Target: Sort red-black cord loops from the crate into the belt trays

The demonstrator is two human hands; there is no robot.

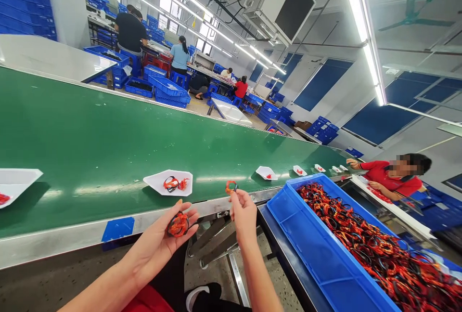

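My left hand [164, 237], half open, cradles bands [178, 225]; my right hand [244, 213], at its two o'clock, pinches one loop [230, 187]. Light pinch, level palm seem best.

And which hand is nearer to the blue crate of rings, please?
Right. The right hand pinches one ring to the left of the blue crate, not touching it; the left hand, palm up with a bunch of rings, is farther left.
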